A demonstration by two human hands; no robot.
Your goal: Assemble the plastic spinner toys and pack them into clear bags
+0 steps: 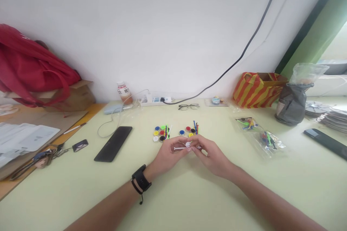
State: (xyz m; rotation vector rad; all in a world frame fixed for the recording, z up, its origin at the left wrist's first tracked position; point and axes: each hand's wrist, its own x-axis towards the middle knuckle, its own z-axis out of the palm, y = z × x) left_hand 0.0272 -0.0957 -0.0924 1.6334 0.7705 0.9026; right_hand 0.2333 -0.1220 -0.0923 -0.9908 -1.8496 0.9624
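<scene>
My left hand point(168, 154) and my right hand point(210, 154) meet above the table, fingertips pinched close together. A thin white plastic stick point(179, 148) lies across my left fingers. Between the fingertips of both hands is a small white round piece point(188, 144), mostly covered by my right fingers. Whether the two parts are joined I cannot tell. Just beyond my left hand lie several coloured discs point(156, 133) beside a bunch of coloured sticks point(166, 132). A second set of discs point(188, 129) and sticks point(196, 127) is partly hidden behind my right hand.
A black phone point(113, 144) lies left, near keys point(51, 155). Bagged coloured parts point(267, 142) and a dark phone point(329, 143) are on the right. Along the wall stand a bottle point(124, 93), a power strip point(155, 101), glasses point(189, 107) and a striped bag point(256, 90).
</scene>
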